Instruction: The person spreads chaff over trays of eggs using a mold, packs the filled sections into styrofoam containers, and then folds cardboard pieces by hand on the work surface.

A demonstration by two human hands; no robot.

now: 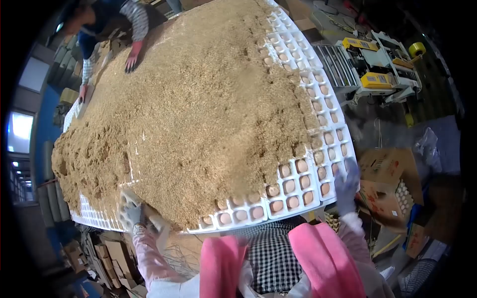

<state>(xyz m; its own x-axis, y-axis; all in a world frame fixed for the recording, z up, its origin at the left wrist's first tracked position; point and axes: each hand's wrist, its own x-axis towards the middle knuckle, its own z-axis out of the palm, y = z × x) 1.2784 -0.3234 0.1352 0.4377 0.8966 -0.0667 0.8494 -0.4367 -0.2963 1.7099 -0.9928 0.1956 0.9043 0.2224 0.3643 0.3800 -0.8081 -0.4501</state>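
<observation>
My left hand (135,214), in a grey glove, is closed on a pale, notched piece that looks like foam (160,224) at the near left edge of the table. Loose tan husk-like material (198,114) lies in a thick layer beside it. My right hand (347,181), also gloved, is at the right edge, close to the white foam trays (268,216); motion blurs its fingers. Brown eggs (292,202) sit in the tray pockets along the near and right sides. The husk-like material covers the trays farther in.
Across the table at the far left, another person's gloved hand (132,58) rests on the husk-like material. A cardboard box (380,171) with eggs stands at the right. Behind it is a roller conveyor (338,64) with a yellow-trimmed machine (376,80). Flattened cardboard (117,256) lies below left.
</observation>
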